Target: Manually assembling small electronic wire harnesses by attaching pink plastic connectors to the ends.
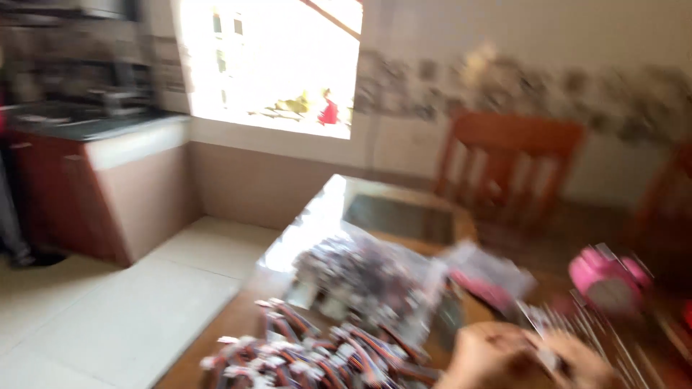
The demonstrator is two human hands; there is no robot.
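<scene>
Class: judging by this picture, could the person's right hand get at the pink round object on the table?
Probably yes. The right hand sits low beside thin rods, and the pink round object lies just beyond with nothing solid visibly between, though blur hides detail.

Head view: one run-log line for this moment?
hands: together, bottom edge, blurred | beside: pile of small wired parts | behind: clear bag | surface: wooden table

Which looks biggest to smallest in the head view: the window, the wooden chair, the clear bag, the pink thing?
1. Window
2. Wooden chair
3. Clear bag, though it is nearer the camera, so its rank against the chair is unsure
4. Pink thing
</scene>
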